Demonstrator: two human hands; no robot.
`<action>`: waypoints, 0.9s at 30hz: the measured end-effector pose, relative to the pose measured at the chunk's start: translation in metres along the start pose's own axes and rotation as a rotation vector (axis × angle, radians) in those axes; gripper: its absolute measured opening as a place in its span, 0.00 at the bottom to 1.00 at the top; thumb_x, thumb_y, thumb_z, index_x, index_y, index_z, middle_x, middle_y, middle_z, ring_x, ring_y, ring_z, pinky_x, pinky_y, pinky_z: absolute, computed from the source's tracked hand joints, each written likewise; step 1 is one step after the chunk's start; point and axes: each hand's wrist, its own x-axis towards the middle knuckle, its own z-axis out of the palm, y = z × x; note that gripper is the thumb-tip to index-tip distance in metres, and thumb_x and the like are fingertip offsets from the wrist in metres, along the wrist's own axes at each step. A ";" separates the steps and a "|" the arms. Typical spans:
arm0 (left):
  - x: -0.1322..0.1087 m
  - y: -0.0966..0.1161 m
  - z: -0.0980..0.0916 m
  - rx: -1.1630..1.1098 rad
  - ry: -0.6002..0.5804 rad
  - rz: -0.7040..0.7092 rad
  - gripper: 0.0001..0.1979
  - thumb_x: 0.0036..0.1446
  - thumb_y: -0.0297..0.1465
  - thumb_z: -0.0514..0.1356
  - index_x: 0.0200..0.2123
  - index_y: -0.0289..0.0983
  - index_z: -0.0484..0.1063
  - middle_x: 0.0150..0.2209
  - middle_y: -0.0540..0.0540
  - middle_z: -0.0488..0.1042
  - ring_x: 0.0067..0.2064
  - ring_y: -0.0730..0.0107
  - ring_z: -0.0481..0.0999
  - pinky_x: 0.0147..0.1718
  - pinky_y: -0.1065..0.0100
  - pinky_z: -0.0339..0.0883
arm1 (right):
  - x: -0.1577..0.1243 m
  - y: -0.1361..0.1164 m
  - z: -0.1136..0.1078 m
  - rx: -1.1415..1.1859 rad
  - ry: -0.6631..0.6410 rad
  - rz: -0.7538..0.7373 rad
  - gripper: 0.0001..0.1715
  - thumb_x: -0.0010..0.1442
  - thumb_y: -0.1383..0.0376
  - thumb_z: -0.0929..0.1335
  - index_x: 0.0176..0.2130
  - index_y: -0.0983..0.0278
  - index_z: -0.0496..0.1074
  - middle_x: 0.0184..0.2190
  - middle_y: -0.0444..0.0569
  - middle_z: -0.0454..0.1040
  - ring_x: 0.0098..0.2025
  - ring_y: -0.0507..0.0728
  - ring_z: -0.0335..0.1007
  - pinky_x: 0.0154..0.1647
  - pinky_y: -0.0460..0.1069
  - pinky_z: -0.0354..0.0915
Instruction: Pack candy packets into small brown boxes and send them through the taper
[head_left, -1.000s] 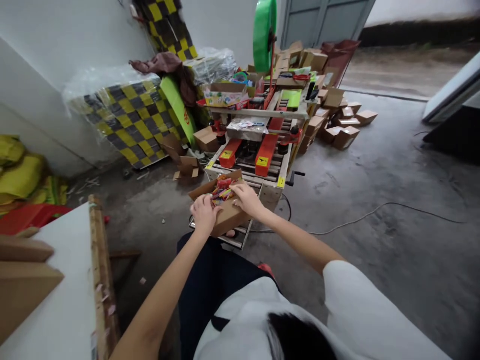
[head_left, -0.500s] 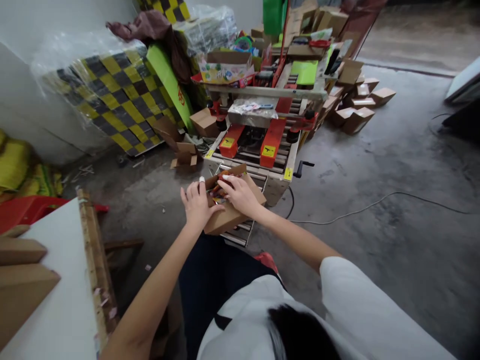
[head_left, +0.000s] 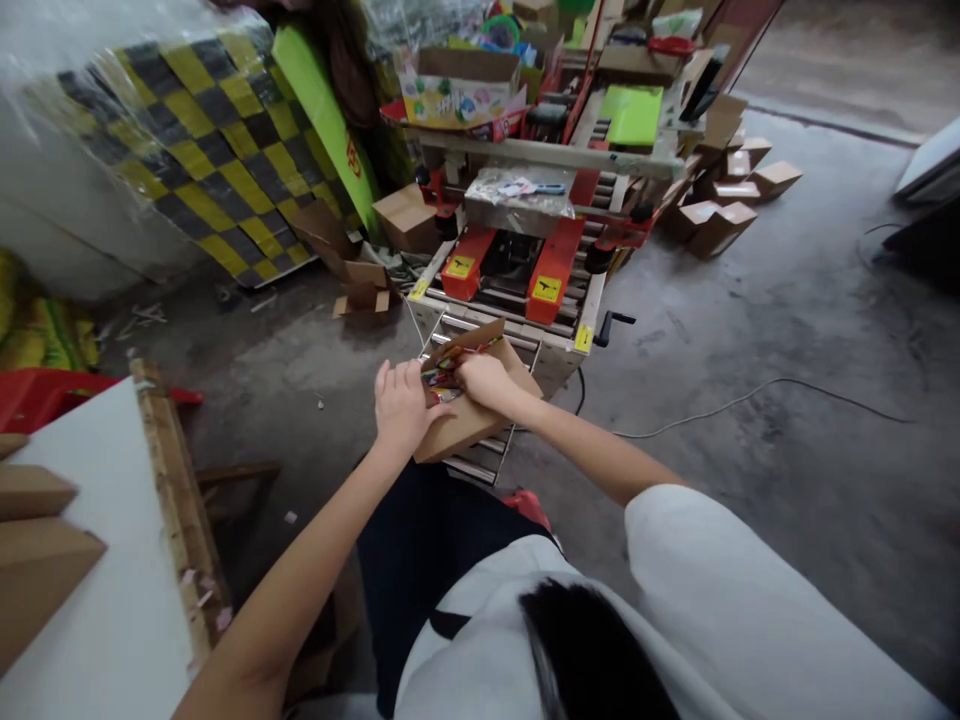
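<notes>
An open cardboard box (head_left: 480,425) rests on the metal rollers in front of me, its far flap raised. Colourful small packets (head_left: 448,378) fill it; their exact kind is too small to make out. My left hand (head_left: 401,405) grips the box's left side, thumb over the near edge and fingers along the outside. My right hand (head_left: 486,382) reaches into the box from the right. Its fingers are curled down among the packets, and the fingertips are hidden, so what they hold cannot be made out.
Ahead stands a carton-sealing machine (head_left: 544,285) with red belts and a crank handle (head_left: 615,325) at its right. Small cartons (head_left: 716,225) lie piled on the floor beyond. A cable (head_left: 720,410) crosses the floor. At left is a white table (head_left: 97,560) with a wooden edge.
My right hand has moved from lying over the packets with fingers extended to curling down into the box. My left hand stays at the box's left side. The view has shifted slightly.
</notes>
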 end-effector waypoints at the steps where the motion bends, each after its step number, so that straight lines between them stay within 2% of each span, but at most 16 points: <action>1: -0.002 -0.001 0.002 -0.014 0.008 0.010 0.39 0.57 0.54 0.62 0.59 0.29 0.63 0.52 0.30 0.71 0.56 0.42 0.69 0.67 0.44 0.48 | -0.004 0.000 -0.001 -0.002 0.028 0.000 0.17 0.69 0.69 0.62 0.45 0.69 0.79 0.47 0.59 0.78 0.51 0.61 0.72 0.54 0.51 0.65; 4: -0.010 -0.004 0.010 -0.033 0.049 0.017 0.30 0.62 0.53 0.57 0.54 0.32 0.69 0.50 0.31 0.73 0.55 0.43 0.71 0.63 0.46 0.56 | -0.020 -0.001 -0.001 0.006 0.209 0.043 0.18 0.70 0.63 0.63 0.51 0.67 0.76 0.53 0.60 0.74 0.58 0.64 0.65 0.61 0.56 0.60; 7: -0.016 -0.008 0.017 -0.046 0.044 0.032 0.24 0.67 0.49 0.51 0.44 0.35 0.73 0.46 0.33 0.76 0.51 0.47 0.74 0.57 0.49 0.62 | -0.040 -0.002 0.009 0.027 0.435 0.052 0.25 0.69 0.58 0.65 0.61 0.65 0.70 0.61 0.61 0.69 0.65 0.68 0.58 0.68 0.63 0.51; 9: -0.018 -0.010 0.019 -0.080 0.014 0.093 0.21 0.69 0.46 0.50 0.38 0.37 0.74 0.46 0.35 0.77 0.52 0.51 0.75 0.58 0.51 0.62 | -0.055 -0.001 0.020 0.021 0.468 -0.017 0.29 0.69 0.56 0.65 0.65 0.66 0.66 0.65 0.61 0.66 0.68 0.68 0.55 0.70 0.65 0.46; 11: -0.019 -0.013 0.019 -0.117 -0.029 0.195 0.20 0.66 0.48 0.55 0.37 0.37 0.73 0.54 0.34 0.75 0.59 0.51 0.71 0.63 0.52 0.58 | -0.066 0.004 0.030 0.005 0.411 -0.100 0.32 0.70 0.55 0.63 0.66 0.69 0.63 0.66 0.62 0.65 0.69 0.68 0.55 0.71 0.64 0.46; 12: -0.020 -0.014 0.018 -0.120 -0.058 0.242 0.23 0.61 0.51 0.60 0.40 0.36 0.73 0.61 0.32 0.70 0.64 0.48 0.67 0.65 0.50 0.55 | -0.069 0.008 0.033 -0.001 0.373 -0.139 0.33 0.71 0.56 0.62 0.67 0.71 0.62 0.66 0.63 0.64 0.69 0.67 0.55 0.71 0.64 0.47; 13: -0.020 -0.014 0.016 -0.107 -0.094 0.279 0.31 0.53 0.55 0.66 0.45 0.34 0.73 0.66 0.29 0.63 0.68 0.42 0.60 0.66 0.46 0.52 | -0.070 0.012 0.035 -0.004 0.339 -0.174 0.34 0.71 0.56 0.61 0.68 0.73 0.61 0.67 0.64 0.64 0.70 0.67 0.56 0.71 0.64 0.47; 15: -0.020 -0.012 0.010 -0.036 -0.187 0.316 0.55 0.35 0.60 0.72 0.59 0.30 0.67 0.71 0.24 0.50 0.71 0.28 0.49 0.65 0.37 0.48 | -0.062 0.024 0.032 0.000 0.273 -0.258 0.33 0.72 0.57 0.60 0.68 0.73 0.60 0.67 0.64 0.64 0.70 0.67 0.56 0.72 0.64 0.48; 16: -0.020 -0.009 0.007 0.008 -0.227 0.309 0.63 0.30 0.60 0.73 0.65 0.30 0.61 0.72 0.23 0.47 0.70 0.24 0.49 0.64 0.35 0.48 | -0.054 0.030 0.029 0.013 0.242 -0.309 0.33 0.71 0.57 0.61 0.68 0.72 0.61 0.67 0.64 0.64 0.70 0.66 0.56 0.72 0.64 0.48; 17: -0.020 -0.004 0.005 0.047 -0.252 0.281 0.67 0.29 0.60 0.73 0.68 0.32 0.56 0.72 0.23 0.46 0.69 0.22 0.50 0.62 0.34 0.49 | -0.046 0.035 0.026 0.033 0.229 -0.349 0.33 0.70 0.56 0.62 0.67 0.70 0.61 0.66 0.62 0.65 0.70 0.66 0.56 0.72 0.64 0.48; 18: -0.021 0.002 0.003 0.076 -0.256 0.234 0.67 0.32 0.59 0.73 0.70 0.34 0.53 0.72 0.23 0.47 0.68 0.24 0.53 0.61 0.36 0.51 | -0.038 0.040 0.023 0.064 0.248 -0.360 0.34 0.69 0.55 0.63 0.67 0.69 0.62 0.66 0.62 0.65 0.69 0.66 0.56 0.71 0.65 0.48; 19: -0.021 0.008 0.002 0.096 -0.240 0.171 0.65 0.35 0.58 0.72 0.71 0.35 0.53 0.71 0.24 0.49 0.66 0.26 0.57 0.60 0.38 0.54 | -0.030 0.043 0.021 0.105 0.304 -0.328 0.35 0.67 0.54 0.65 0.67 0.68 0.62 0.66 0.62 0.65 0.68 0.66 0.57 0.71 0.65 0.49; 21: -0.024 0.019 0.002 0.109 -0.179 0.038 0.60 0.40 0.57 0.70 0.70 0.36 0.54 0.70 0.26 0.53 0.64 0.31 0.60 0.58 0.42 0.57 | -0.018 0.043 0.021 0.212 0.488 -0.141 0.34 0.63 0.54 0.69 0.63 0.68 0.66 0.62 0.62 0.67 0.65 0.67 0.59 0.67 0.63 0.55; 23: -0.025 0.026 0.004 0.101 -0.140 -0.030 0.60 0.41 0.58 0.69 0.70 0.34 0.54 0.69 0.26 0.54 0.64 0.32 0.61 0.58 0.42 0.58 | -0.014 0.037 0.025 0.307 0.622 0.071 0.24 0.63 0.56 0.69 0.54 0.67 0.73 0.56 0.61 0.71 0.59 0.66 0.63 0.61 0.60 0.59; 25: -0.024 0.024 0.004 0.068 -0.146 -0.049 0.62 0.41 0.60 0.68 0.71 0.33 0.51 0.70 0.26 0.54 0.65 0.33 0.60 0.59 0.43 0.57 | -0.014 0.028 0.028 0.349 0.618 0.164 0.14 0.66 0.59 0.67 0.45 0.64 0.77 0.48 0.57 0.74 0.54 0.64 0.65 0.58 0.58 0.59; 27: -0.019 0.017 0.002 0.003 -0.194 -0.073 0.62 0.42 0.60 0.68 0.71 0.33 0.49 0.70 0.28 0.55 0.66 0.35 0.60 0.61 0.45 0.57 | -0.016 0.017 0.029 0.342 0.534 0.147 0.13 0.68 0.61 0.65 0.42 0.62 0.79 0.44 0.54 0.76 0.52 0.62 0.66 0.58 0.57 0.58</action>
